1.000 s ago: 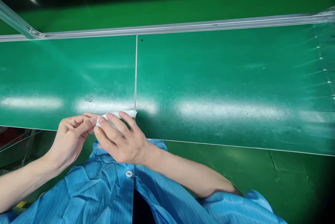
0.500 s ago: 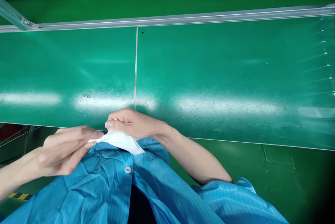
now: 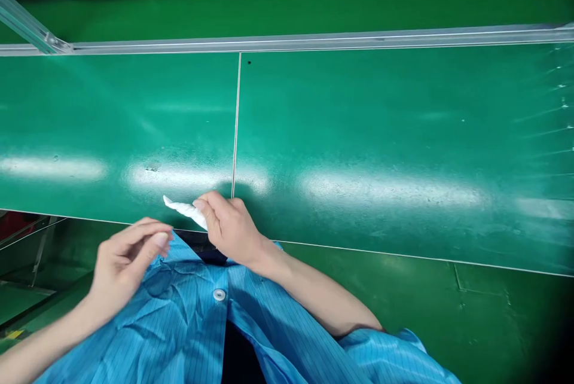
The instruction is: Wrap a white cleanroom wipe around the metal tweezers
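Observation:
My right hand (image 3: 231, 225) is closed around a crumpled white tissue (image 3: 183, 209), or a thin cloth like it. Its twisted, pointed end sticks out to the left past my thumb, above the near edge of the bench. The rest of it is hidden in my palm and fingers. Lower and to the left, my left hand (image 3: 130, 258) is apart from the tissue. Its fingers are loosely curled near the thumb, with nothing visible in them. Both hands are just in front of the blue striped smock (image 3: 170, 318) I wear, near its collar and white button (image 3: 219, 295).
A shiny green bench top (image 3: 359, 115) stretches across the view, with a narrow seam (image 3: 237, 115) dividing it. A metal rail (image 3: 314, 43) runs along its far side, joined by a slanted metal post (image 3: 27, 19) at left. Green floor (image 3: 403, 300) shows below the near edge.
My left hand has let go of the white tissue and drawn slightly away. My right hand has turned and gathered the tissue, whose free end now points left over the bench edge.

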`<control>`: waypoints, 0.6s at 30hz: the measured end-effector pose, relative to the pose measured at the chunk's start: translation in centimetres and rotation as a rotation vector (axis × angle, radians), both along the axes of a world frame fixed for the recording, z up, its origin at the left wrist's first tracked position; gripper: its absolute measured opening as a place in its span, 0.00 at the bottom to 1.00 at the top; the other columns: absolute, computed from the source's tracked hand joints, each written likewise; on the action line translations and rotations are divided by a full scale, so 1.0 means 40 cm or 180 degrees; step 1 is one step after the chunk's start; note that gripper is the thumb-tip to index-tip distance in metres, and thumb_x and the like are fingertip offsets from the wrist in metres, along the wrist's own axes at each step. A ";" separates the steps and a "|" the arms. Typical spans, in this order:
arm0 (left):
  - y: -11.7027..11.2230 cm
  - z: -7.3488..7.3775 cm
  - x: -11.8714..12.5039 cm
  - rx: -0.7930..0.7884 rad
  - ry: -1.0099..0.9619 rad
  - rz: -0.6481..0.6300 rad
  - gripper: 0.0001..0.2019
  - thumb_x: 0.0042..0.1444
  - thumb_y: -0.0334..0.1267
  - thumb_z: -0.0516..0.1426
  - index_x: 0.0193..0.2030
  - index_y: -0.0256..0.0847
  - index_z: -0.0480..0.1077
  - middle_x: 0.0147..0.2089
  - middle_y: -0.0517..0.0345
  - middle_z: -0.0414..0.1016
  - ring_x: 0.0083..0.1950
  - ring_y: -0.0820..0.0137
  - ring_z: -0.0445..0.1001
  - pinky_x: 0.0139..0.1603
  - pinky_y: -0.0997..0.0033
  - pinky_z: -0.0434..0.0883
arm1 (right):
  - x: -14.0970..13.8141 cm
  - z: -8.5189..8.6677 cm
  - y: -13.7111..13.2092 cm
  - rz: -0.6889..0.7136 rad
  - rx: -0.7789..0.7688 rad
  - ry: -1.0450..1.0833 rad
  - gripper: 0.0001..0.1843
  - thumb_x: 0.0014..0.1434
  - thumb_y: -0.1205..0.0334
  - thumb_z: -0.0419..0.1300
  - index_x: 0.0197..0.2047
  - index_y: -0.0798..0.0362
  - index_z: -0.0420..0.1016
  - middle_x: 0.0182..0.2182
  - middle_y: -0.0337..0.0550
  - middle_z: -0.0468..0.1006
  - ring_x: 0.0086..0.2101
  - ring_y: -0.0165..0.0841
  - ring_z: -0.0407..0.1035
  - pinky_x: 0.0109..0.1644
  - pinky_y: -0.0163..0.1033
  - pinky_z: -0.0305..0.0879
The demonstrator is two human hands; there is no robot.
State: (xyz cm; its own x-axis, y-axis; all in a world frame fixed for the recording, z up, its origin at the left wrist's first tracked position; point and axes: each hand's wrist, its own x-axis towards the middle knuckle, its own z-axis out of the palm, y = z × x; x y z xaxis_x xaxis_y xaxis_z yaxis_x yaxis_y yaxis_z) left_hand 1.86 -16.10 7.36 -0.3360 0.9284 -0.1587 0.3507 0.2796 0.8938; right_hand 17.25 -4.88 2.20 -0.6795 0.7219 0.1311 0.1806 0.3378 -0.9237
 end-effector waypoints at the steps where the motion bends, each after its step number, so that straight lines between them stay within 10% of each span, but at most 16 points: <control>1: -0.003 -0.011 0.021 -0.0224 -0.0538 0.0163 0.06 0.56 0.37 0.58 0.38 0.39 0.76 0.31 0.56 0.74 0.30 0.73 0.72 0.31 0.74 0.71 | 0.000 -0.005 -0.009 -0.0076 0.0558 -0.0044 0.16 0.68 0.62 0.41 0.32 0.55 0.64 0.19 0.34 0.62 0.21 0.24 0.54 0.26 0.33 0.48; 4: 0.013 -0.033 0.067 -0.0449 -0.1768 0.0714 0.10 0.54 0.42 0.60 0.36 0.37 0.77 0.32 0.52 0.76 0.30 0.71 0.72 0.32 0.70 0.73 | -0.003 -0.019 -0.033 -0.0237 0.2186 -0.0085 0.17 0.66 0.65 0.41 0.30 0.55 0.66 0.18 0.37 0.62 0.20 0.27 0.56 0.24 0.35 0.47; 7: 0.038 -0.040 0.081 -0.0414 -0.2079 0.1064 0.11 0.50 0.43 0.64 0.32 0.36 0.76 0.29 0.53 0.75 0.28 0.70 0.72 0.32 0.68 0.74 | -0.005 -0.024 -0.043 -0.0245 0.2767 -0.0071 0.14 0.64 0.65 0.45 0.29 0.55 0.67 0.17 0.37 0.63 0.18 0.27 0.56 0.23 0.37 0.46; 13: 0.022 -0.058 0.068 0.0019 -0.1584 0.0633 0.05 0.52 0.36 0.62 0.36 0.40 0.76 0.35 0.55 0.78 0.31 0.69 0.74 0.33 0.69 0.74 | -0.001 0.007 -0.035 0.0099 -0.0244 0.0100 0.14 0.67 0.63 0.44 0.33 0.55 0.66 0.20 0.33 0.67 0.20 0.22 0.60 0.27 0.30 0.54; 18: 0.007 -0.073 0.082 0.0186 -0.1173 0.0603 0.08 0.50 0.31 0.63 0.38 0.43 0.76 0.39 0.58 0.78 0.37 0.71 0.75 0.37 0.74 0.75 | -0.002 0.016 -0.037 -0.0118 -0.0878 -0.0175 0.15 0.66 0.61 0.48 0.29 0.55 0.66 0.21 0.33 0.67 0.22 0.22 0.60 0.29 0.29 0.53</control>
State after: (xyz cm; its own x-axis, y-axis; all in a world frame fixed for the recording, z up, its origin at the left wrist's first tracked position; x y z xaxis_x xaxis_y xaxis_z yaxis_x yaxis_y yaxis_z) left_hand 5.13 -15.80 4.46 -0.4323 0.8667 -0.2490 -0.0483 0.2535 0.9661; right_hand 17.15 -6.35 2.83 -0.6527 0.7495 -0.1101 0.2405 0.0672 -0.9683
